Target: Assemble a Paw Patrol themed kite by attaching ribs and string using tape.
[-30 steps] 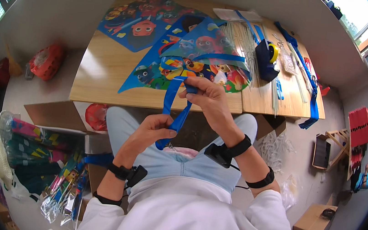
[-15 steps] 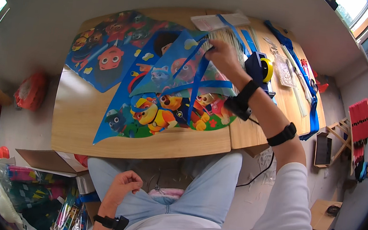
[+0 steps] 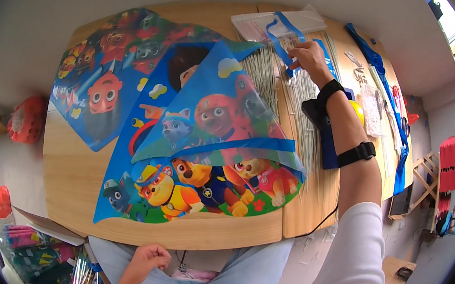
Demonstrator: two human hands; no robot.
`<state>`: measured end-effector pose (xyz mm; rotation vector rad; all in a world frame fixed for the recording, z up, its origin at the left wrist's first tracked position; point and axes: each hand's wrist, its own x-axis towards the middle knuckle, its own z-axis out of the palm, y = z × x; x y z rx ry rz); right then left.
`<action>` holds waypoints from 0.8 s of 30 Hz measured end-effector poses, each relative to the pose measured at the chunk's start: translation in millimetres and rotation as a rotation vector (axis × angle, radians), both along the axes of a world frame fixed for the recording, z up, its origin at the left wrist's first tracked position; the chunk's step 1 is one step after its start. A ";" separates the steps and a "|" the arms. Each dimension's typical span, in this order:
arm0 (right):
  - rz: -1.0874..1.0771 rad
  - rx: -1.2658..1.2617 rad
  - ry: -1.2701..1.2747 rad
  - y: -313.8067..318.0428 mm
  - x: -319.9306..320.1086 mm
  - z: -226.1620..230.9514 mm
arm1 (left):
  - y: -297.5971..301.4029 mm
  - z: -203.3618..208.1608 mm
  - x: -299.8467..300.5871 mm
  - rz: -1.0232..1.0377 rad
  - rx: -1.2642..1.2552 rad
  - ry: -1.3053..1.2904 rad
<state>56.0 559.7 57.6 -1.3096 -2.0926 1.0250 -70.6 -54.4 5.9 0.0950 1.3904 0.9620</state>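
My right hand reaches to the far side of the table, its fingers pinched on a blue ribbon. Under and beside it lie many thin pale sticks. To its left, a printed cartoon sheet is spread out with its upper part folded over, so the pale back shows. A blue strip crosses that folded part. My left hand rests over my lap at the table's front edge, fingers curled in and nothing visible in them.
Another printed sheet lies at the left. A white flat package sits at the back. A dark blue tape dispenser is partly hidden by my right forearm. Blue fabric strips and a clear bag lie to the right.
My right hand has moved away to the far right with the ribbon, off the printed sheet. The view has shifted; my left hand stays over my lap.
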 end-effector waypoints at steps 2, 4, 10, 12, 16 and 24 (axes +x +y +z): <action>-0.156 0.100 -0.005 22.8 7.8 -12.9 | -4.4 -3.8 -4.1 -0.036 -0.008 -0.029; -0.306 0.281 -0.106 59.5 21.7 -29.1 | -10.8 -4.1 -8.0 -0.101 -0.074 -0.113; -0.083 0.149 -0.276 91.9 18.0 -62.1 | -27.3 -19.7 -7.7 -0.174 -0.107 -0.264; -0.052 0.072 -0.245 104.8 17.5 -67.8 | -20.1 -16.7 -8.2 -0.177 -0.100 -0.273; -0.260 0.312 -0.349 112.4 14.2 -48.1 | -14.4 -9.4 -8.2 -0.180 -0.073 -0.286; -0.450 1.290 0.206 84.8 16.9 96.8 | 10.0 25.4 -2.8 -0.304 0.141 -0.173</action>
